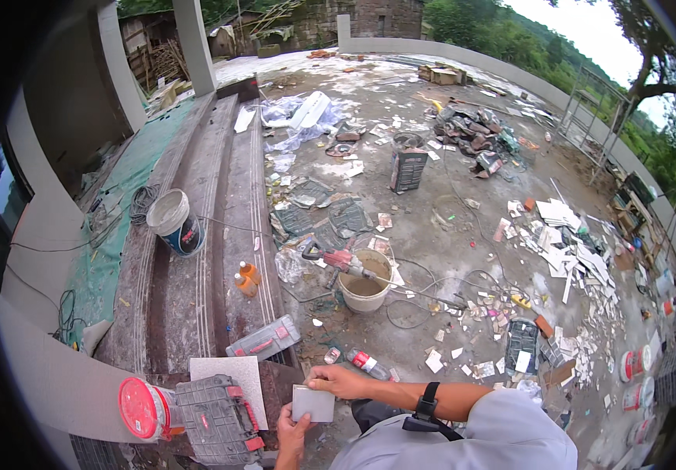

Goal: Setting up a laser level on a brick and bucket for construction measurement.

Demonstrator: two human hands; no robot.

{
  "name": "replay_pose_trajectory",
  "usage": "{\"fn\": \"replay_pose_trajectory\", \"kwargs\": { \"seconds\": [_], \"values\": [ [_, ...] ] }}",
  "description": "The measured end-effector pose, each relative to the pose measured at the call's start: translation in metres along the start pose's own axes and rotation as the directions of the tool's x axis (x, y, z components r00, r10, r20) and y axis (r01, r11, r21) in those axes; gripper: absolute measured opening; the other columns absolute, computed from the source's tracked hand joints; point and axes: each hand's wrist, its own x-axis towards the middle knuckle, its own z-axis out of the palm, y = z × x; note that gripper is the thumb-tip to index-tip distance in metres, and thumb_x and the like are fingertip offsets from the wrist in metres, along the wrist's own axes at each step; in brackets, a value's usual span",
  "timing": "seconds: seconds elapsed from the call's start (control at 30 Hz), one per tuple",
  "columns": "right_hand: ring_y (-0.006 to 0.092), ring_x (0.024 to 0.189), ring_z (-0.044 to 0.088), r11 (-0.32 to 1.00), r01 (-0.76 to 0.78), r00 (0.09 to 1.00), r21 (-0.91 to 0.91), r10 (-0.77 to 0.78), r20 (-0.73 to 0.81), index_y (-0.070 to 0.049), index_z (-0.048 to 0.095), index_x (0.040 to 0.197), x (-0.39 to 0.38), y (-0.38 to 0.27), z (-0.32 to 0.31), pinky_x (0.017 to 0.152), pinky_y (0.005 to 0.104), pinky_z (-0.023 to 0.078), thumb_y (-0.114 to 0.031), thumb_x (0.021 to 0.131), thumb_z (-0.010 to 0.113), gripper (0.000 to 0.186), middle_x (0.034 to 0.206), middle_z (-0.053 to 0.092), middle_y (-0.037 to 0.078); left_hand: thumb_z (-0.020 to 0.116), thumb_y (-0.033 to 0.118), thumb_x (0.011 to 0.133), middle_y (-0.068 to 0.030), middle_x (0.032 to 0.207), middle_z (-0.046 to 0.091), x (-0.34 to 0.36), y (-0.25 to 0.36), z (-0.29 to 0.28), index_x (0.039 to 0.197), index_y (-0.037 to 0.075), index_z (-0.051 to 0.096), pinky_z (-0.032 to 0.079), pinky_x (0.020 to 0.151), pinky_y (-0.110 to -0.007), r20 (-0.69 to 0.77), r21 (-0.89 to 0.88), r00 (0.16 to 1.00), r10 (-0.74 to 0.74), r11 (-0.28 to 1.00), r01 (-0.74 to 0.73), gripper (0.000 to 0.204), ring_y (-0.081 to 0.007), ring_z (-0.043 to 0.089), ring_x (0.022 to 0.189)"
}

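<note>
A small flat pale-grey square piece [314, 406], like a cut tile, is held between my two hands at the lower middle. My left hand [291, 431] grips its lower left edge, thumb on the face. Across its top edge, my right hand [339, 382] pinches it, and my right forearm wears a black strap. Just left of my hands are a larger speckled pale tile [232, 376] and a dark tool case [216, 415] with red latches. A grey case [263, 338] lies on the steps above them.
A red-lidded bucket [140, 407] stands at lower left. A red mixer drill [346, 262] rests across a bucket of grey mix [363, 294]. Plastic bottles [367, 363] lie ahead. Broken tiles [573, 243] and cables litter the ground; stone steps [236, 196] run along the left.
</note>
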Motion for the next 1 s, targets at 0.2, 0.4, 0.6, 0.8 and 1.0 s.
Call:
{"fn": "replay_pose_trajectory", "kwargs": {
  "seconds": [0.2,0.4,0.6,0.8,1.0],
  "values": [
    [0.0254,0.068,0.058,0.896,-0.176,0.959,-0.408,0.063,-0.276,-0.003,0.056,0.086,-0.139,0.008,-0.012,0.063,0.0404,0.044,-0.045,0.096,0.059,0.043,0.074,0.059,0.014,0.077,0.019,0.086,-0.0103,0.102,0.066,-0.046,-0.047,0.048,0.122,-0.004,0.051,0.059,0.078,-0.033,0.233,0.257,0.972,0.013,0.964,-0.074,0.050,-0.0167,0.066,0.088],
    [0.0357,0.075,0.060,0.834,-0.238,0.927,-0.497,0.042,-0.373,-0.005,0.057,0.100,-0.239,-0.005,-0.033,0.067,0.0453,0.045,-0.040,0.096,0.058,0.035,0.082,0.063,0.017,0.075,0.022,0.087,-0.0095,0.102,0.066,-0.056,-0.066,0.101,0.124,-0.005,0.053,0.059,0.071,-0.032,0.385,0.278,0.920,-0.069,0.960,-0.044,0.051,-0.0165,0.066,0.087],
    [0.0332,0.077,0.060,0.918,-0.129,0.903,-0.376,-0.047,-0.426,-0.005,0.058,0.107,-0.326,-0.007,-0.071,0.069,0.0446,0.044,-0.028,0.092,0.063,0.028,0.083,0.063,0.015,0.069,0.022,0.092,-0.0099,0.118,0.060,-0.065,-0.060,0.197,0.137,0.005,0.040,0.056,0.083,-0.036,0.408,0.246,0.889,-0.208,0.963,0.112,0.056,-0.0214,0.062,0.107],
    [0.0283,0.075,0.062,0.960,-0.241,0.725,-0.144,0.080,-0.684,-0.004,0.058,0.101,-0.436,0.020,-0.118,0.068,0.0420,0.045,-0.031,0.094,0.061,0.028,0.079,0.063,0.013,0.071,0.014,0.089,-0.0089,0.117,0.061,-0.026,-0.110,0.324,0.131,0.005,0.048,0.052,0.091,-0.035,0.616,0.387,0.707,-0.348,0.915,0.113,0.049,-0.0189,0.062,0.105],
    [0.0289,0.077,0.064,0.959,-0.285,0.573,-0.007,0.164,-0.803,-0.006,0.060,0.110,-0.564,0.026,-0.208,0.068,0.0412,0.047,-0.034,0.094,0.061,0.033,0.084,0.066,0.014,0.072,0.009,0.088,-0.0082,0.106,0.068,-0.019,-0.157,0.510,0.124,0.000,0.054,0.052,0.086,-0.029,0.644,0.591,0.582,-0.496,0.806,0.032,0.041,-0.0156,0.066,0.094]
  ]
}}
